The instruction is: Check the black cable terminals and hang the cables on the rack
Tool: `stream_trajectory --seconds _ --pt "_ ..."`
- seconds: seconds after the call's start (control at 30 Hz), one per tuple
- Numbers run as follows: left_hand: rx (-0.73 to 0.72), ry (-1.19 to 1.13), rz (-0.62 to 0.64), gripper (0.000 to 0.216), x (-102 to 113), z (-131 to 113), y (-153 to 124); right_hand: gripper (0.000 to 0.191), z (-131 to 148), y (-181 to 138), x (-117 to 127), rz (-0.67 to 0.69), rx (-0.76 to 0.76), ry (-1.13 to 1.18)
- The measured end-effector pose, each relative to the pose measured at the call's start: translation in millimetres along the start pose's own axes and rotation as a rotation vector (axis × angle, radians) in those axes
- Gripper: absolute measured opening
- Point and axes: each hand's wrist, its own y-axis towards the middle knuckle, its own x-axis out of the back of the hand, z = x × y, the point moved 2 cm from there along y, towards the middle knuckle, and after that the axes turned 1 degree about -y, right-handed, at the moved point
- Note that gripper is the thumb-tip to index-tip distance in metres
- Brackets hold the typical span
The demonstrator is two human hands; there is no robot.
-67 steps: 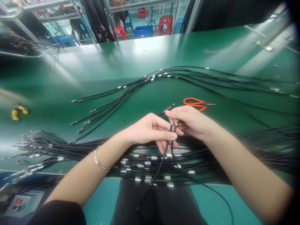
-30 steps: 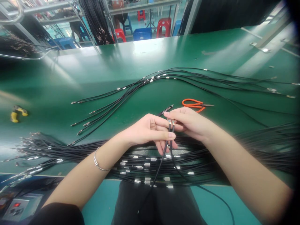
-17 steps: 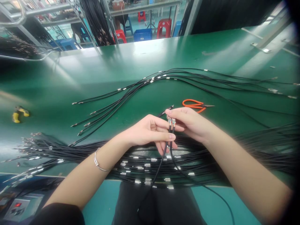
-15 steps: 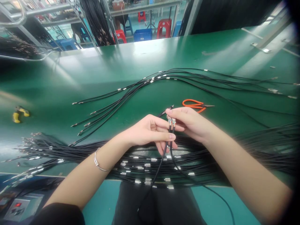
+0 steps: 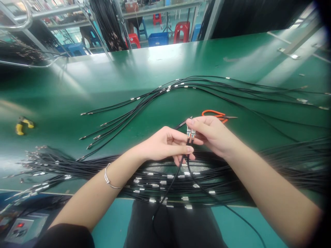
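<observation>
My left hand (image 5: 165, 144) pinches two thin black cables (image 5: 178, 168) just below their ends, fingers closed round them. My right hand (image 5: 210, 132) grips the two metal terminals (image 5: 190, 131) at the cable tips between thumb and forefinger. The two hands meet above a thick bundle of black cables (image 5: 160, 179) that lies across the near edge of the green table (image 5: 155, 69). The two held cables hang down off the table's edge toward my lap. A thin dark tool tip (image 5: 184, 122) pokes out behind my right hand.
Orange-handled scissors (image 5: 216, 114) lie just beyond my right hand. A fan of several loose black cables (image 5: 144, 103) spreads across the table's middle. A yellow and black tool (image 5: 22, 124) lies at the far left. A socket box (image 5: 19, 229) sits at the lower left. Red stools and blue bins stand beyond the table.
Both hands keep their hold on the two cable ends. The right hand has edged slightly up and right with the terminals; the hanging cables have swung a little.
</observation>
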Motion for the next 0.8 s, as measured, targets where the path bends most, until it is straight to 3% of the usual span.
stream_trajectory --seconds 0.4,0.5,0.63,0.7,0.8 --pt "0.007 0.027 -0.057 0.04 -0.8 -2.1 0.2 0.056 -2.7 2.0 2.8 -0.068 0.024 0.01" --pt "-0.113 0.019 -0.235 0.038 11.9 -9.4 0.4 0.052 -3.3 2.8 1.2 0.018 -0.031 -0.025" --pt "-0.308 0.007 -0.633 0.032 46.8 -28.7 -4.3 0.039 3.5 -3.3 -2.1 0.417 -0.154 -0.236" --pt "-0.363 0.029 -0.789 0.028 63.3 -42.4 -15.9 0.031 13.9 -10.6 12.0 0.32 -0.079 -0.28" --pt "-0.499 0.184 -1.074 0.019 82.9 -67.1 -63.4 0.021 34.2 -32.9 58.3 -0.189 0.167 -0.243"
